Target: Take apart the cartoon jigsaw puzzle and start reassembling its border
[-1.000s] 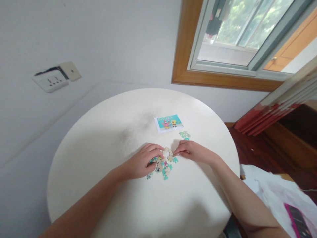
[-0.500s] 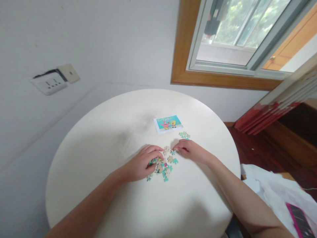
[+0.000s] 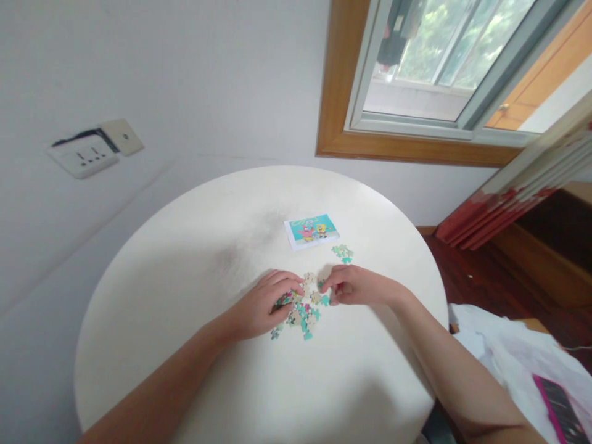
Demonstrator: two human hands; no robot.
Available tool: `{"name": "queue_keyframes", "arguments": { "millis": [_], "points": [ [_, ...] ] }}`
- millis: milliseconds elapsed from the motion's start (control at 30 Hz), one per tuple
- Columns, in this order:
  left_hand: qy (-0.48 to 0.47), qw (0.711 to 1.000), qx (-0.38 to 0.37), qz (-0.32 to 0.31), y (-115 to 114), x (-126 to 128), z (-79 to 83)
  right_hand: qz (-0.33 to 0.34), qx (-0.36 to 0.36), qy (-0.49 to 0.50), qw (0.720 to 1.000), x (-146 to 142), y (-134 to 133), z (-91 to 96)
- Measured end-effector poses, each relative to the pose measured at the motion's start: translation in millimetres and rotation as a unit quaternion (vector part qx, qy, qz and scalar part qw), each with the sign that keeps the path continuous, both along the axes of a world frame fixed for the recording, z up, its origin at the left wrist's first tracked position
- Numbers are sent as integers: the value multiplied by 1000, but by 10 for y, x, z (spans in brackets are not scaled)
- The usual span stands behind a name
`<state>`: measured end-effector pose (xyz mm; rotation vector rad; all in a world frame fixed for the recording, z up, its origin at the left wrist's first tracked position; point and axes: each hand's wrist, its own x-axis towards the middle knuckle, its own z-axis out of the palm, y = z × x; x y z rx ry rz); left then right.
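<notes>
Several loose jigsaw puzzle pieces (image 3: 296, 318), teal, beige and pink, lie in a heap on the round white table (image 3: 152, 296). My left hand (image 3: 266, 303) curves around the left side of this heap, thumb and fingers apart, hiding some pieces. On the other side, my right hand (image 3: 350, 285) is at the heap's right edge. Its index finger reaches down to a small teal piece, with the thumb apart and the other fingers curled. Beyond it rests a small cluster of green pieces (image 3: 342, 251). A picture card (image 3: 312, 230) with pink and yellow cartoon figures lies farther back.
A wall with a power socket (image 3: 86, 155) rises behind the table's left side. The wood-framed window (image 3: 416, 147) is at the back right, beside a red and cream curtain (image 3: 485, 216). White plastic (image 3: 490, 351) and a pink-edged phone-like object (image 3: 559, 404) lie at lower right.
My right hand has shifted slightly down, and its index finger and thumb have moved farther apart. My left hand stays around the heap. The view has shifted a little.
</notes>
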<state>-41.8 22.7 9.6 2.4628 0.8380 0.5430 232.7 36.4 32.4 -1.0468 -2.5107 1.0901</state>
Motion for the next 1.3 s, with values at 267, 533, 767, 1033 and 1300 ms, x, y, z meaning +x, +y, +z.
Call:
{"name": "queue_keyframes", "arguments": {
  "millis": [267, 533, 767, 1033, 1300],
  "points": [
    [-1, 1000, 0, 0, 25, 21, 4, 23, -8, 1, 1000, -18, -19, 8],
    [2, 1000, 7, -7, 35, 40, 35, -111, 54, -75, 989, 249, 100, -26],
    [-3, 1000, 4, -9, 44, 29, 24, -231, 112, -127, 958, 422, 214, -15],
    [2, 1000, -1, -8, 50, 29, 20, -268, 136, -138, 944, 466, 258, -113],
    [-3, 1000, -2, -7, 53, 23, -19, -116, 115, 2, 987, 140, 6, 97]
  ]
}}
